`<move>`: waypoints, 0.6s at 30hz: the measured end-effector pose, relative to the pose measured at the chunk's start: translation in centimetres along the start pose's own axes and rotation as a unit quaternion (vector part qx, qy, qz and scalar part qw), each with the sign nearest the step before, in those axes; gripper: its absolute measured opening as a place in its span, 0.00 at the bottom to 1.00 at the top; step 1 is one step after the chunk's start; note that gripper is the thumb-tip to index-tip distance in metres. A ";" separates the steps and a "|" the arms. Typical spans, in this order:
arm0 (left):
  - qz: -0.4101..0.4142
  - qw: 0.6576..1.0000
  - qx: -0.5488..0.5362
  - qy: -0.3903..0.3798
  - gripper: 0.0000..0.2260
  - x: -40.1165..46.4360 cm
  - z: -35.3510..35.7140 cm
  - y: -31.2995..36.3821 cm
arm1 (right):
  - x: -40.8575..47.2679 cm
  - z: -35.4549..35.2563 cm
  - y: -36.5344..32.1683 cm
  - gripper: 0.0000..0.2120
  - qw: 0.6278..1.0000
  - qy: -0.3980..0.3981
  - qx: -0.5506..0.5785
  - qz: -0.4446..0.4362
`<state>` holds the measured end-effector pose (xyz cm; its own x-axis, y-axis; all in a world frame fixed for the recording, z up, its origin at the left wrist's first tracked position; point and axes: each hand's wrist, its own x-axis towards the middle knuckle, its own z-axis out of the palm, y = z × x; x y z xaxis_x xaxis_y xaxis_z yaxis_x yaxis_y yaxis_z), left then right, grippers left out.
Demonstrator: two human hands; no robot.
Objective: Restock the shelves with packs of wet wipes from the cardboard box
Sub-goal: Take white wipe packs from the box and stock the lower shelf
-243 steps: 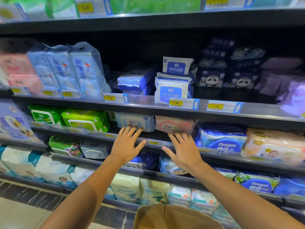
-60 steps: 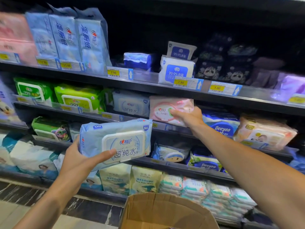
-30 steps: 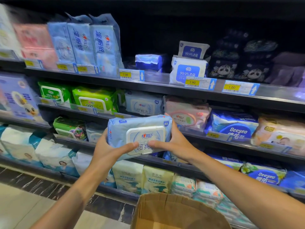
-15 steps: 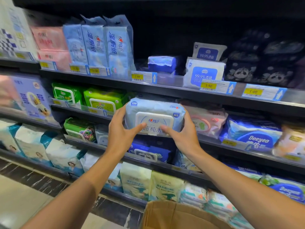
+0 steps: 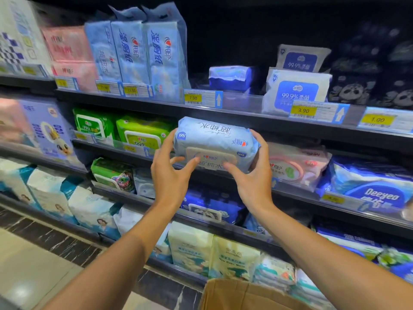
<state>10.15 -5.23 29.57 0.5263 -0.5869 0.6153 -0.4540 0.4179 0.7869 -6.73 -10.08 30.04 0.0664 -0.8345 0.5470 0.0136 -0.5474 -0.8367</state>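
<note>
1. Hands hold one soft, pale blue plastic pack of wet wipes [image 5: 214, 143] between them: the left hand [image 5: 171, 175] grips its left end and the right hand [image 5: 253, 177] its right end, thumbs pressed against the front face.
2. Long axis of the pack runs left to right, level with the dark metal shelf edge [image 5: 223, 177] just below it.
3. Its front face carries a rounded rectangular flip lid [image 5: 211, 156] turned toward the camera; the rounded upper side shows printed characters upside down.
4. The film wrapper looks smooth and slightly crinkled, the pack bulging like a pillow.
5. It sits in the gap between a bright green glossy wipes pack [image 5: 143, 135] on its left and a pink wipes pack with a round lid [image 5: 295, 164] on its right.
6. Yellow price tags [image 5: 303, 110] line the shelf rail above.
7. A brown cardboard box [image 5: 243, 296] with matte flaps shows at the bottom edge, well below the hands.
</note>
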 end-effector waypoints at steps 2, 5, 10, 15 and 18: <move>-0.009 1.000 -0.008 0.005 0.33 0.2 0.9 -0.6 | 0.5 0.1 0.3 0.39 1.000 -0.008 -0.021 0.000; -0.008 1.000 -0.007 0.011 0.31 0.9 2.0 -1.4 | 1.7 0.1 0.9 0.35 0.998 -0.008 -0.059 0.010; -0.018 1.000 -0.019 -0.017 0.29 3.0 3.1 -1.7 | 4.3 0.6 0.8 0.24 0.992 0.026 -0.115 0.044; -0.020 0.986 0.090 -0.141 0.32 3.3 3.5 -2.6 | 5.5 0.4 1.9 0.19 0.970 -0.042 -0.209 0.117; -0.041 0.964 0.163 -0.206 0.37 2.5 3.5 -3.0 | 5.4 0.0 2.6 0.15 0.957 -0.074 -0.255 0.116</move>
<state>10.33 -10.37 28.61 0.2697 -0.8625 0.4281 -0.6608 0.1576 0.7338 -6.34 -16.00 30.84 0.1490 -0.9398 0.3076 -0.5055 -0.3397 -0.7932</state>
